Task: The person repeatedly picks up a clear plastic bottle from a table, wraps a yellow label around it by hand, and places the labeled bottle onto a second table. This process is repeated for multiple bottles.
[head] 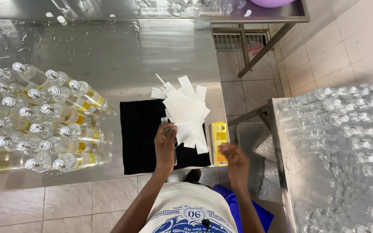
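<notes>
Left hand (165, 144) closed round clear bottle (172, 142) over black cloth (141, 138); right hand (234, 157) blurred, apparently empty, loosely curled. Risk: loose white labels (186, 110) near table edge (109, 174), easily knocked off.

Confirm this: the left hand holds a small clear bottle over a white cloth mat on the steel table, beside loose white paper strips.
Wrong in one respect: the head view shows the cloth mat is black, not white. The left hand does hold the small clear bottle above it, beside the loose white paper strips.

Stacked bottles (44, 116) block the left; black mat (141, 138) lies open.
</notes>
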